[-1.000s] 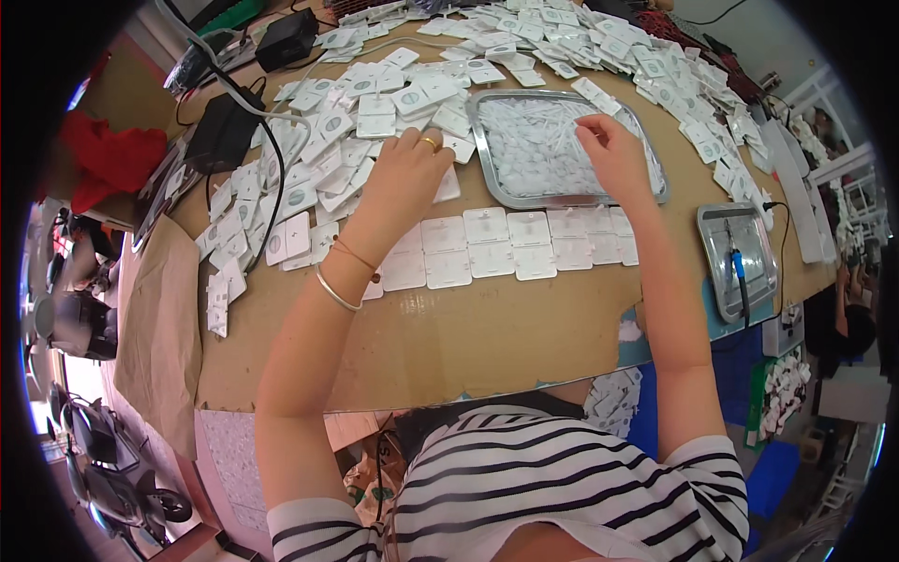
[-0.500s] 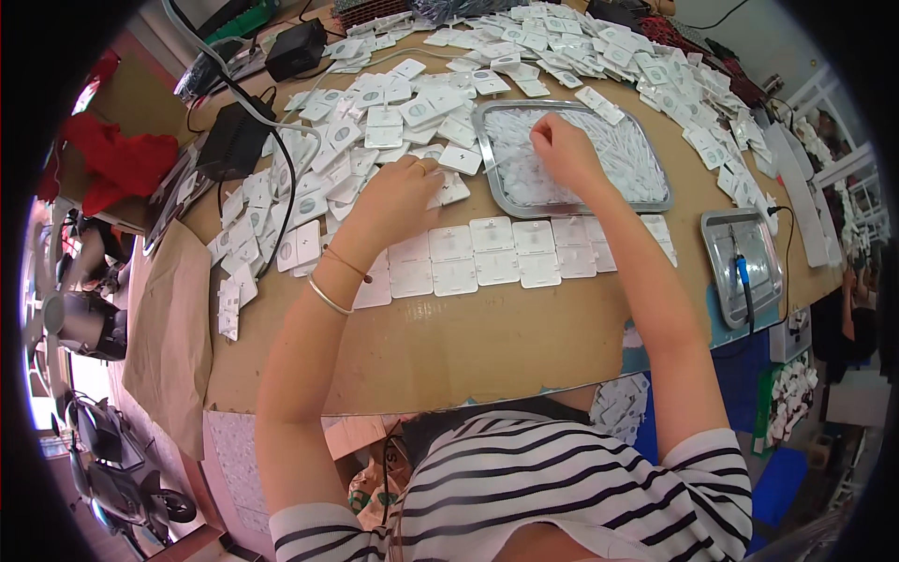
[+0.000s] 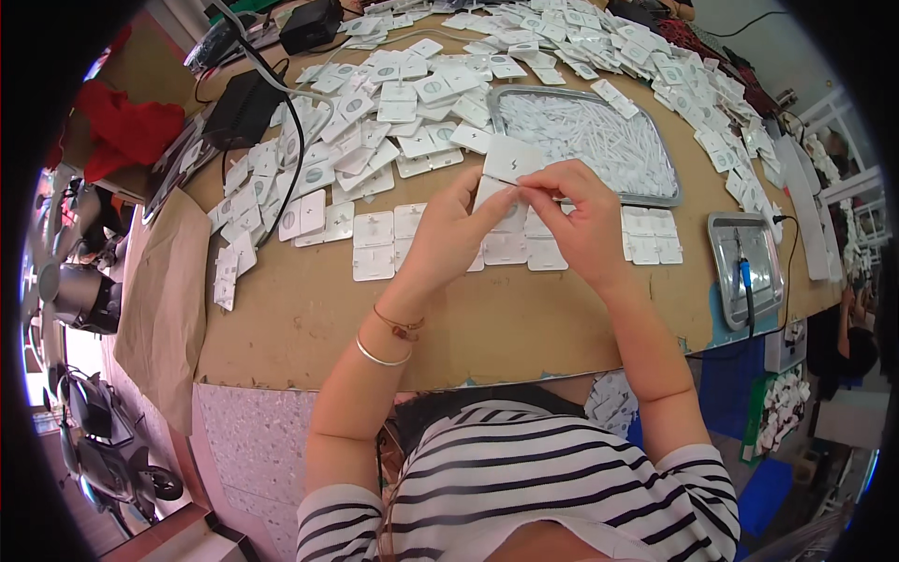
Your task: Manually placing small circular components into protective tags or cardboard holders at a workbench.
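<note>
My left hand [image 3: 448,229] is closed on a white hinged plate [image 3: 514,159], thumb in front and fingers behind. The plate has a small dark zigzag mark on its upper half and is bent along its middle seam. Against the seam's right end, my right hand [image 3: 581,211] is closed in a pinch of thumb and forefinger. Whatever is in that pinch is too small to make out. Beneath both hands lies a row of similar white plates [image 3: 375,245], unfolded side by side and partly covered by my hands. Beyond my right hand stands a metal tray [image 3: 676,178] of small white rods.
A large heap of white plates [image 3: 412,94] spreads over the table's far side. At right, a small metal tray [image 3: 719,245] carries a blue-gripped, pen-like tool [image 3: 744,272] with a black cable. Black boxes [image 3: 242,120] and cables are at left, by brown paper [image 3: 164,309].
My right hand has left the rod tray and come to the middle. My left hand has moved right from the heap's edge and now holds up a white plate. The two hands meet at it.
</note>
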The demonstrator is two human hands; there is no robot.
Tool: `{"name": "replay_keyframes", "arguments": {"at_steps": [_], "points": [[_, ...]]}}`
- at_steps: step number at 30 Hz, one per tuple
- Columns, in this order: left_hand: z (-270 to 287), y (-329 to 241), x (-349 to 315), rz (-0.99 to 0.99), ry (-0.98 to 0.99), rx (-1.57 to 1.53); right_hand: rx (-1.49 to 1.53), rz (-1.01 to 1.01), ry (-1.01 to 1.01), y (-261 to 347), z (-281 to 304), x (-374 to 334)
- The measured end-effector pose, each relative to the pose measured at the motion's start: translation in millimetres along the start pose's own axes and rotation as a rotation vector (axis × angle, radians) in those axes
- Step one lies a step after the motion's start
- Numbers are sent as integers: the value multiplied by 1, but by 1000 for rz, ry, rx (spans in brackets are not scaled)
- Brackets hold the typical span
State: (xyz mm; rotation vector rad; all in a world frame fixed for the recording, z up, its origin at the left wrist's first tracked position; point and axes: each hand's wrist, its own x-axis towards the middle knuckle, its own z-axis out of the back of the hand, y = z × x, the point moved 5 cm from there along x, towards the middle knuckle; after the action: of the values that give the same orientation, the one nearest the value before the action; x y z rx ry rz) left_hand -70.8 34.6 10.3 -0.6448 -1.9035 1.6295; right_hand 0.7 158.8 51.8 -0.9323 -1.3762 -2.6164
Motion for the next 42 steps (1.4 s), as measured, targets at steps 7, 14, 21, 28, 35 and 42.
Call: {"name": "replay_keyframes", "arguments": {"at_steps": [7, 14, 21, 28, 35, 42], "points": [[0, 5, -2, 17, -82, -50, -1, -52, 43, -3, 0, -3], [1, 2, -6, 18, -96, 51, -135, 40, 94, -5, -4, -5], [6, 6, -5, 56, -130, 16, -4, -228, 63, -18, -8, -11], [1, 3, -9, 201, -117, -195, 463, -559, 137, -39, -13, -14], [0, -4, -10, 190, -116, -80, 599, -585, 199, -40, -11, -15], [2, 0, -11, 53, -118, 140, 599, -537, 185, -34, -10, -15]]}}
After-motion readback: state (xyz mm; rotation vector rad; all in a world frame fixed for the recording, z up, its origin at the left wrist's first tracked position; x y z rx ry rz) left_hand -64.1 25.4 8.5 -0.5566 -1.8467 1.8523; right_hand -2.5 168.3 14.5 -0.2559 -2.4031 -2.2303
